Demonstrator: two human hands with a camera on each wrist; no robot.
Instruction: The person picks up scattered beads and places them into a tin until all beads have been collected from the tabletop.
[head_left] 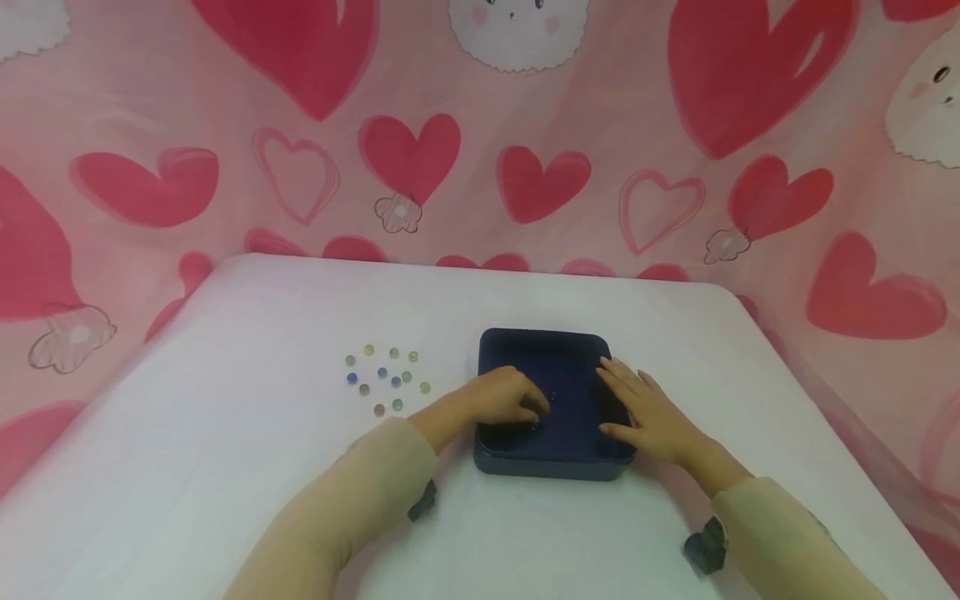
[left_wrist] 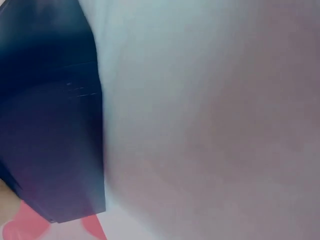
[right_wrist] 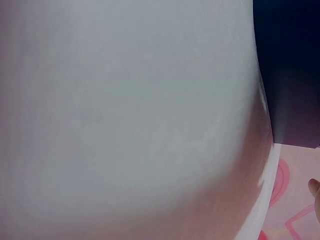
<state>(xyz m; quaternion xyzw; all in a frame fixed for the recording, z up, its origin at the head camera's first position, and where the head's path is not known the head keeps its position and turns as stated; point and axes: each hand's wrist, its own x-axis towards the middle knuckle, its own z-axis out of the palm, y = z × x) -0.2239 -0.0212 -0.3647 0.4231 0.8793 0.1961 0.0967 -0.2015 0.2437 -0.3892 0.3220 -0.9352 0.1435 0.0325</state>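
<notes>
A dark blue rectangular box (head_left: 551,468) stands on the white table. Over its left side reaches my left hand (head_left: 504,395), fingers bent down inside; whether they pinch anything is hidden. Tiny shiny spots show on the box floor by those fingertips. My right hand (head_left: 651,417) lies along the box's right rim, its fingers extended and spread. To the left of the box, several small glass marbles (head_left: 397,382) lie scattered, in blue, yellowish, greenish and brownish tints. The box side (left_wrist: 50,140) fills the left of the left wrist view, and the box (right_wrist: 292,75) enters the right wrist view at upper right.
White cloth covers the table (head_left: 225,400), whose far edge meets a pink curtain (head_left: 465,100) printed with hearts. Below the sleeves (head_left: 375,483) sit dark devices (head_left: 707,547) at each wrist.
</notes>
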